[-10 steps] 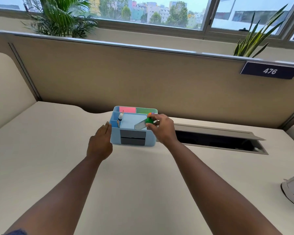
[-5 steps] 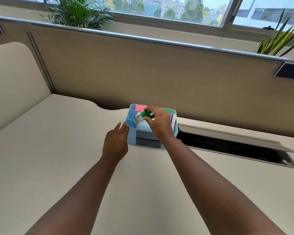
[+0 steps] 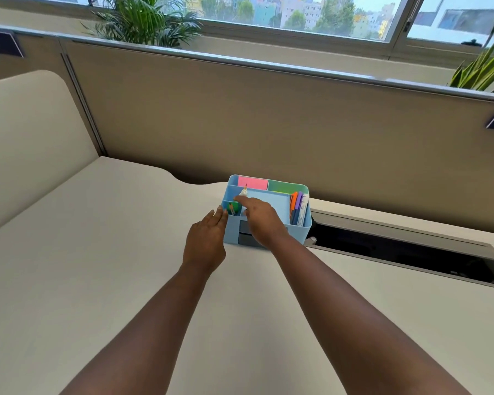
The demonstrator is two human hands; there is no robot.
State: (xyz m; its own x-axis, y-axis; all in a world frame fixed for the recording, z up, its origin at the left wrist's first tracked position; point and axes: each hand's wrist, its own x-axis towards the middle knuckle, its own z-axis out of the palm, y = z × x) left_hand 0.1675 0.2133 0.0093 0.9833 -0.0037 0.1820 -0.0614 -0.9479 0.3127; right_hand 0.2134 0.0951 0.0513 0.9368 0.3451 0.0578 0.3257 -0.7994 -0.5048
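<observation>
A light blue desk organiser (image 3: 300,235) stands at the back of the beige desk. My left hand (image 3: 206,240) lies flat with straight fingers against its left wall. My right hand (image 3: 261,219) reaches over its front, the fingers extended toward the small front-left compartment and holding nothing. A green-capped item (image 3: 231,208) stands in that compartment. Pink sticky notes (image 3: 253,182) and green sticky notes (image 3: 285,187) fill the back slots, and pens (image 3: 296,205) stand in the right slot.
An open cable hatch (image 3: 397,252) with a raised lid gapes in the desk right of the organiser. A tan partition (image 3: 268,121) runs behind, with plants on the sill above. A curved side panel (image 3: 26,132) rises at the left.
My right hand carried the green-capped item to the organiser's left side and let it go into the front-left compartment. My left hand stayed against the left wall.
</observation>
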